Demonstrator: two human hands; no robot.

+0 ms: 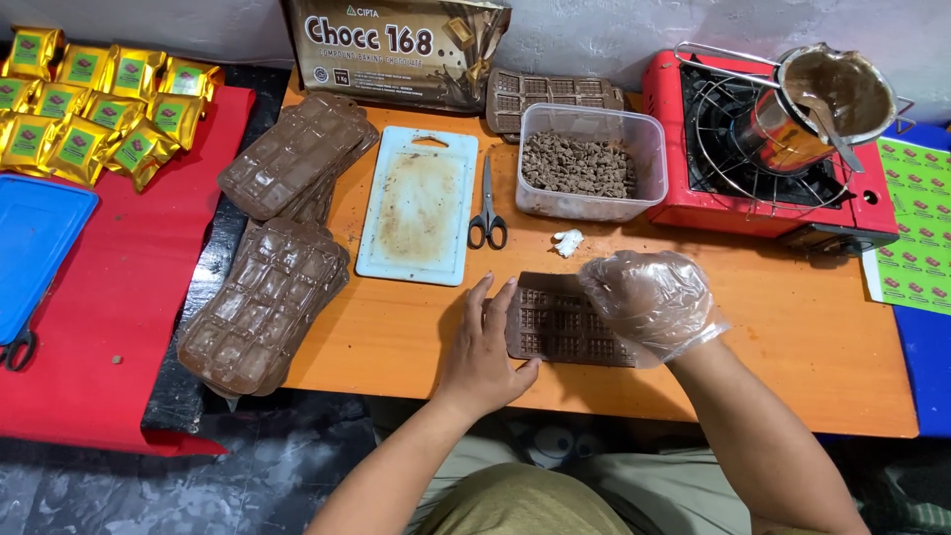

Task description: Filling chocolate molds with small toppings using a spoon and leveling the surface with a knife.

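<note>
Two forearms rise from the bottom edge toward the middle of the frame, both bare with no sleeves showing. The left hand (482,357), centre-left, wears nothing. The right hand (649,300), just right of centre, is covered by a loose, crinkled, clear plastic glove smeared brown, ending at the wrist. Olive-khaki clothing shows at bottom centre, over the lap
</note>
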